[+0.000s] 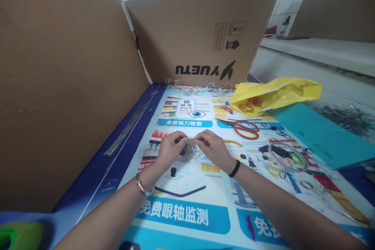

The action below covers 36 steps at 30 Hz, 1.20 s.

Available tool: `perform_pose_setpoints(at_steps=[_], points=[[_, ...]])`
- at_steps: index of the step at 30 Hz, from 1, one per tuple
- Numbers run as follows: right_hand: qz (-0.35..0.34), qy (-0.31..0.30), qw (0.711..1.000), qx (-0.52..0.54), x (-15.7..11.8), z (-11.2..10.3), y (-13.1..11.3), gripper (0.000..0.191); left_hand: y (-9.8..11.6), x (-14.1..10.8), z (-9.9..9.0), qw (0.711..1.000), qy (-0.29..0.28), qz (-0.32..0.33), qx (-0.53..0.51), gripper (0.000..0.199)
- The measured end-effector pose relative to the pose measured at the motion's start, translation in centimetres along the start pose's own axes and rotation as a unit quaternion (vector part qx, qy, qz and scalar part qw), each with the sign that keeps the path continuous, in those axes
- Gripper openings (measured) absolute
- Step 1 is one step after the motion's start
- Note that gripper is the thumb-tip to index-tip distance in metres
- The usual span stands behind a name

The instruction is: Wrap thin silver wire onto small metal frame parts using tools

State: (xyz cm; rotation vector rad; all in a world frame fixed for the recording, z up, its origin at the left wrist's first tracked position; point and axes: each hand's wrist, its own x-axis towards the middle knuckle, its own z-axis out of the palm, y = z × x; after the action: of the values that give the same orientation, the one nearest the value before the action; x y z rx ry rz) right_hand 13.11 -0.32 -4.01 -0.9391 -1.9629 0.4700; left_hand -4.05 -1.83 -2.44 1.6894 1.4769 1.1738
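Over the printed poster sheet (181, 187), a small bunch of thin, silvery wire (191, 150) spans the gap between my two hands. My left hand (171, 149), with a bracelet at its wrist, pinches one side of it between thumb and forefinger. From the other side my right hand (214, 147), with a black band at the wrist, pinches it too. Loops of the wire spread just below the fingertips; the exact ends are too fine to make out. Beyond my right hand lie scissors (247, 129) with red-orange handles, their blades pointing left.
Cardboard panels (193, 27) stand at the back and left. To the right are a yellow bag (281, 95), a teal sheet (319, 134), a pile of silvery wire (348, 119) and a wire coil (288, 156). Straight wires (125, 129) lie left. A green object (20, 234) sits front left.
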Motion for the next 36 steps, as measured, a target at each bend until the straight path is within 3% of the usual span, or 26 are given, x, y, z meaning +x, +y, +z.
perform_pose_setpoints(at_steps=[7, 14, 18, 23, 27, 31, 36], points=[[-0.061, -0.064, 0.991, -0.101, -0.9, 0.2, -1.2, 0.017, -0.7, 0.0, 0.1, 0.997, 0.018, 0.044, 0.059, 0.009], [0.01, -0.134, 0.969, -0.209, -1.0, 0.5, -2.5, 0.028, -0.4, 0.1, 0.1, 0.99, 0.041, 0.091, 0.098, 0.007], [0.028, -0.157, 0.961, -0.226, -1.0, 0.5, -2.5, 0.03, -0.5, 0.2, 0.2, 0.992, 0.021, 0.093, 0.081, 0.007], [0.044, -0.143, 0.971, -0.188, -0.9, 0.4, -2.0, 0.025, -0.7, 0.2, 0.3, 0.999, -0.031, 0.007, 0.004, 0.005], [0.045, -0.098, 0.99, -0.092, -0.8, 0.4, -1.3, 0.023, -0.5, 0.2, 0.4, 0.996, -0.041, -0.011, -0.081, 0.005], [0.076, -0.047, 0.996, 0.029, -0.8, 0.3, -0.4, 0.017, -0.2, 0.3, 0.2, 0.983, -0.055, -0.055, -0.166, 0.013], [0.13, -0.018, 0.986, 0.099, -0.8, 0.3, 0.4, 0.01, 0.1, 0.3, -0.2, 0.957, -0.096, -0.106, -0.252, 0.021]])
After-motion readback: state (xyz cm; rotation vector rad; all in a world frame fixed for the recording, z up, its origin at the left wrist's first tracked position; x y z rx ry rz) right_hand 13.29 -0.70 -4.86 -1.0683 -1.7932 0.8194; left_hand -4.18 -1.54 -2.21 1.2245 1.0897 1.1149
